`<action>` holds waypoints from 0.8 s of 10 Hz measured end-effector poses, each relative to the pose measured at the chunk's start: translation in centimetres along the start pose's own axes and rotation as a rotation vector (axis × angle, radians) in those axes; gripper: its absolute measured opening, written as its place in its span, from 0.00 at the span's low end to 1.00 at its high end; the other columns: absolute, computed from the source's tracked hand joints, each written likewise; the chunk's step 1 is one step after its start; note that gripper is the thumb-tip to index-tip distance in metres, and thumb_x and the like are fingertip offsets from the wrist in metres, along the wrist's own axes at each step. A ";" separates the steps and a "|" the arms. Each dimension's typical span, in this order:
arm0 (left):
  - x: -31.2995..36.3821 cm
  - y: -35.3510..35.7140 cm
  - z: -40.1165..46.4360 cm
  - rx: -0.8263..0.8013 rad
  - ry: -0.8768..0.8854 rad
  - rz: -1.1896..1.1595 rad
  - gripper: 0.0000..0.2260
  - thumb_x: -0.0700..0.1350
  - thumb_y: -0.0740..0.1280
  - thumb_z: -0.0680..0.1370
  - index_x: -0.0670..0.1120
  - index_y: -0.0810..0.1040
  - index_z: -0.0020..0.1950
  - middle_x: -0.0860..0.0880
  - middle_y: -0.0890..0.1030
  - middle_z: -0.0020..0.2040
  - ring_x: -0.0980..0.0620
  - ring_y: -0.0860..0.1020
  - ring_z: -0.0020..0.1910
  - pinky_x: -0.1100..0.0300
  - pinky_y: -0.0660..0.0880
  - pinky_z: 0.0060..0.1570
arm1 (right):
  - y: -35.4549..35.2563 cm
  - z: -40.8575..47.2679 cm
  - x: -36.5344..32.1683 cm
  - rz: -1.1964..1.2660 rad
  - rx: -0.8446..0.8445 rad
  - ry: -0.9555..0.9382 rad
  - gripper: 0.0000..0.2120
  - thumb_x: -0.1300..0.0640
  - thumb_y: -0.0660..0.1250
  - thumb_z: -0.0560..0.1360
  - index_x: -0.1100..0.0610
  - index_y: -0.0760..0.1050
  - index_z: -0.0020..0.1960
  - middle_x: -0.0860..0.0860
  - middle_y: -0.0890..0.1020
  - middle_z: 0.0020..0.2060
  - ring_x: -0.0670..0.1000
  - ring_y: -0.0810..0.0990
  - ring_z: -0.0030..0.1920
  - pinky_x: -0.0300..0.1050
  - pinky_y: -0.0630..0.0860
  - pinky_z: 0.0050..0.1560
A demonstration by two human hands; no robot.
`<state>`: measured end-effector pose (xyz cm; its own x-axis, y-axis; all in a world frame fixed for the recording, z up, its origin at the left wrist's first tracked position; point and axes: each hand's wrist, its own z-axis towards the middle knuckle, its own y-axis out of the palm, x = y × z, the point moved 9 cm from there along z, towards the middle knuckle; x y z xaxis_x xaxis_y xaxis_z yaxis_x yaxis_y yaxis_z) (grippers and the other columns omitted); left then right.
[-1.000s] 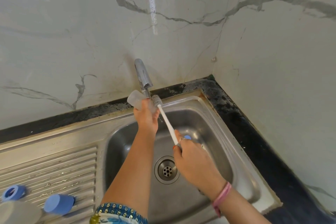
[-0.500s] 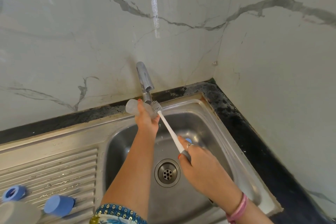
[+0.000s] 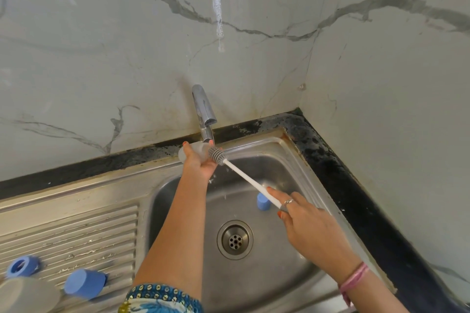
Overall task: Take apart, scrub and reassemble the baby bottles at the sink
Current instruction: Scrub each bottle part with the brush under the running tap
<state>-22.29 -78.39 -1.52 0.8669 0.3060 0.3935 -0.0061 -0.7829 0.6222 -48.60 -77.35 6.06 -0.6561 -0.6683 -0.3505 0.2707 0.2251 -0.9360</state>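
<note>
We see the left hand up under the tap, its fingers curled round a clear bottle that lies on its side, mouth toward the right. That grip is grasping the bottle, which sits over the back rim of the sink, just below the spout.

The right hand pinches the white handle of a brush near its lower end, one finger lying straight along the shaft; this grip is clenched on the brush. The grey bristled head rests at the bottle's mouth, touching the left hand's fingers. We cannot tell whether the bristles are partly inside the bottle. The handle slants down and to the right across the basin.

In the basin, a blue cap stands just beside the brush handle, up from the drain.

On the ribbed draining surface at the left lie a blue ring and a second blue cap, near each other, with a blurred clear bottle part at the corner of the view.

A pink band circles the right wrist, and a patterned sleeve covers the left arm.
</note>
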 end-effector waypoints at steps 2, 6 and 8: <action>-1.0 1.0 -0.8 -0.069 0.043 0.341 0.21 0.50 0.70 0.77 0.44 0.67 0.64 0.42 0.77 0.54 0.47 0.82 0.48 0.44 0.79 0.47 | 0.2 1.6 1.6 -0.174 -0.016 0.037 0.29 0.55 0.57 0.81 0.37 0.51 0.76 0.44 0.70 0.48 0.46 0.70 0.37 0.38 0.69 0.34; -1.4 2.6 -1.7 -0.226 0.042 -0.046 0.18 0.44 0.76 0.71 0.42 0.74 0.56 0.44 0.80 0.41 0.53 0.81 0.34 0.57 0.82 0.39 | 6.5 -3.1 -3.4 1.964 -0.797 0.730 0.14 0.54 0.69 0.76 0.49 0.77 0.61 0.48 0.63 0.30 0.42 0.60 0.22 0.32 0.54 0.20; -0.1 0.5 -1.0 -0.031 0.226 0.315 0.17 0.48 0.72 0.75 0.43 0.73 0.60 0.46 0.79 0.47 0.54 0.81 0.37 0.56 0.81 0.43 | 1.8 1.3 2.6 -0.152 -0.081 0.122 0.26 0.51 0.53 0.82 0.36 0.48 0.76 0.46 0.65 0.42 0.47 0.72 0.34 0.40 0.73 0.37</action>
<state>-22.86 -78.28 -0.56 0.6887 0.1674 0.7055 -0.2727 -0.8417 0.4659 -48.89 -79.57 3.53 -0.7668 -0.6094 -0.2017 0.1075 0.1880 -0.9763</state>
